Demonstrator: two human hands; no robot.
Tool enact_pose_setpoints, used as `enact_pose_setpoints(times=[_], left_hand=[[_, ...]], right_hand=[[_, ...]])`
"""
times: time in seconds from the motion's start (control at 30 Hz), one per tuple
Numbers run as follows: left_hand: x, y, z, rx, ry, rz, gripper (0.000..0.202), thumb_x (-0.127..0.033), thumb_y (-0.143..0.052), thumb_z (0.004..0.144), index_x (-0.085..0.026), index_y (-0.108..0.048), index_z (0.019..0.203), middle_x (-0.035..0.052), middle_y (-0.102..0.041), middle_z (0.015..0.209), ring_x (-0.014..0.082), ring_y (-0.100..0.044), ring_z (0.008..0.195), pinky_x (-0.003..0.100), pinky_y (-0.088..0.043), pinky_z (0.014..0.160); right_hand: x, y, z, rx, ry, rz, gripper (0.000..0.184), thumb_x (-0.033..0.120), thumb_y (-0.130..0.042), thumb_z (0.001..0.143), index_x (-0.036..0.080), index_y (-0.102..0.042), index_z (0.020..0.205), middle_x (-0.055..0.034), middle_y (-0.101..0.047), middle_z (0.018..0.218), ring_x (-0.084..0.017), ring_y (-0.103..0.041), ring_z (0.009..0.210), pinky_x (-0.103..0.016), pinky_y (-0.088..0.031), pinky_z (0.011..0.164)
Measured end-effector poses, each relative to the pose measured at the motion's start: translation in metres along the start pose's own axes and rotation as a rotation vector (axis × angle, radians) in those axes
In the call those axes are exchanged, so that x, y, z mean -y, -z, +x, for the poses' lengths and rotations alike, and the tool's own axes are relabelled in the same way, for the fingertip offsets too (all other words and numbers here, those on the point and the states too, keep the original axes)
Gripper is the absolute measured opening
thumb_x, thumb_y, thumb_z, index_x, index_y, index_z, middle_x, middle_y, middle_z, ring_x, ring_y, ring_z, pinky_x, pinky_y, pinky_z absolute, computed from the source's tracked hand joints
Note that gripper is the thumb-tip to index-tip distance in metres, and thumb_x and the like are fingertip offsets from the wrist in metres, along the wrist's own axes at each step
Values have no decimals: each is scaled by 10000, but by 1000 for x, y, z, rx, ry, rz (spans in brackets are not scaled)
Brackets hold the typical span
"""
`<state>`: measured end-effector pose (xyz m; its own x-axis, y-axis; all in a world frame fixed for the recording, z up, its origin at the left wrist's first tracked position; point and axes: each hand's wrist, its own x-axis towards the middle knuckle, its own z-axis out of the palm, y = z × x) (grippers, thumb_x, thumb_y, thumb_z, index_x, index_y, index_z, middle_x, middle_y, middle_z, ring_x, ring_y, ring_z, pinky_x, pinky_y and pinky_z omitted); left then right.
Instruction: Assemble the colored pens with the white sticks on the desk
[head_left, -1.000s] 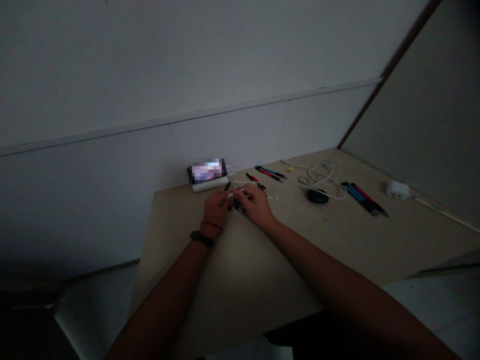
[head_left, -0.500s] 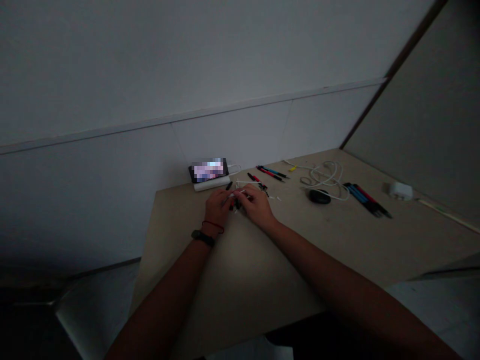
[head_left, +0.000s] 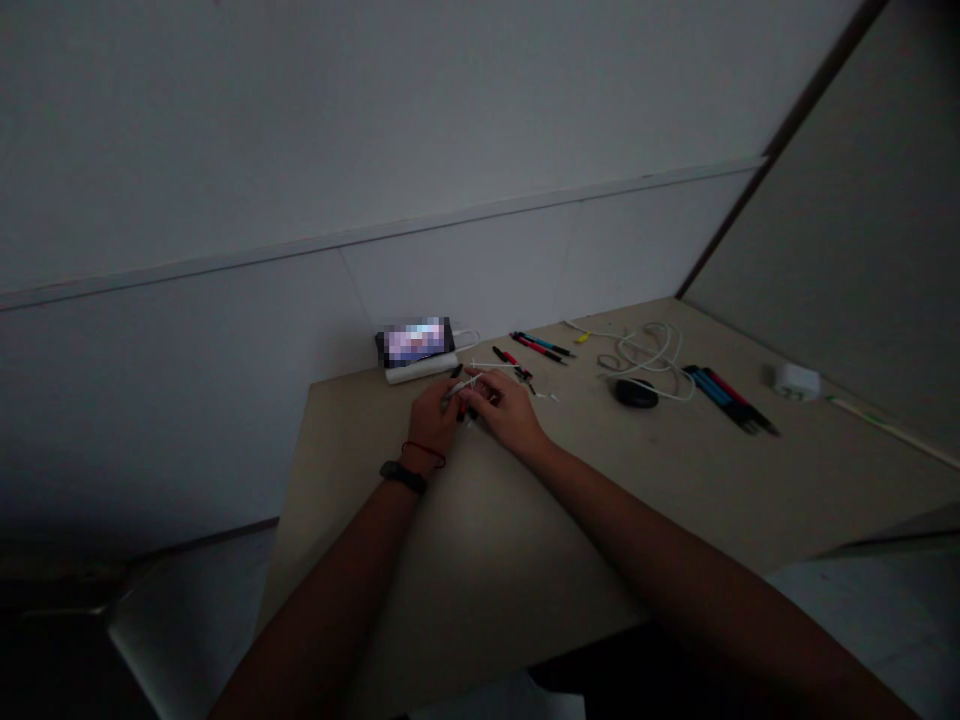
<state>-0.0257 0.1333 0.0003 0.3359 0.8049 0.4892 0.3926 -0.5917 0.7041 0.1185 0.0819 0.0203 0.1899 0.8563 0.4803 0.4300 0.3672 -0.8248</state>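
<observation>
A pale grey wall (head_left: 420, 120) fills the upper part of the frame, crossed by a thin raised ledge (head_left: 420, 228) that climbs slightly toward the right. At upper right, a dark strip (head_left: 772, 150) slants down along a darker side wall (head_left: 862, 220). A beige table (head_left: 502, 570) spans the centre and right, its far edge by the wall. Pale floor (head_left: 862, 610) shows at lower right. The light is dim, and the lower left corner sinks into shadow.
</observation>
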Motion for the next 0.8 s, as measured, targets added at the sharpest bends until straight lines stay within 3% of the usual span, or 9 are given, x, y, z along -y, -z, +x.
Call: enact_pose_setpoints(times=[0.13, 0.3, 0.37, 0.43, 0.6, 0.67, 0.8], left_hand=[[-5, 2, 1, -46, 80, -63, 295, -400, -551, 964, -160, -721, 990, 39, -744, 834, 166, -657, 761, 264, -507, 747], [-4, 0, 3, -80, 136, -179, 328, -442, -511, 979, -165, -677, 923, 17, -706, 749, 145, -631, 690, 242, -478, 676], [-2, -1, 3, -84, 139, -208, 337, -460, -508, 977, -173, -657, 883, 8, -683, 723, 136, -607, 655, 238, -463, 647], [-1, -1, 2, -80, 137, -230, 346, -473, -508, 973, -181, -638, 841, -1, -660, 703, 129, -587, 633, 234, -454, 633], [0, -2, 2, -71, 156, -248, 359, -489, -505, 969, -190, -614, 804, -6, -645, 683, 128, -583, 620, 239, -455, 645], [0, -2, 2, -70, 164, -239, 354, -486, -505, 968, -190, -617, 810, -3, -651, 683, 130, -590, 624, 240, -458, 650], [-3, -2, 2, -66, 166, -234, 346, -474, -500, 969, -188, -616, 812, -2, -656, 677, 131, -594, 618, 239, -458, 640]], right_hand=[[0, 16, 9, -97, -28, -14, 360, 398, -589, 910, 148, -717, 1135, -53, -655, 827, -163, -557, 689, -312, -454, 679], [-12, 51, 31, -439, -133, 27, 373, 460, -537, 902, 150, -699, 1034, -10, -621, 712, -133, -495, 555, -279, -421, 567], [-19, 61, 36, -504, -152, -53, 364, 444, -511, 907, 152, -699, 1016, -14, -631, 719, -141, -516, 571, -281, -436, 592], [-25, 67, 36, -444, -159, -259, 326, 400, -531, 893, 148, -719, 980, -57, -672, 788, -175, -580, 676, -311, -467, 683], [-36, 67, 27, -73, -282, -765, 220, 317, -647, 847, 162, -768, 945, -150, -699, 1023, -255, -640, 903, -353, -460, 799], [-38, 67, 24, 2, -320, -838, 210, 318, -668, 850, 173, -777, 957, -154, -696, 1047, -258, -648, 910, -343, -454, 776], [-41, 68, 23, 29, -316, -870, 205, 333, -678, 858, 190, -784, 959, -142, -711, 1014, -251, -657, 902, -328, -445, 745]])
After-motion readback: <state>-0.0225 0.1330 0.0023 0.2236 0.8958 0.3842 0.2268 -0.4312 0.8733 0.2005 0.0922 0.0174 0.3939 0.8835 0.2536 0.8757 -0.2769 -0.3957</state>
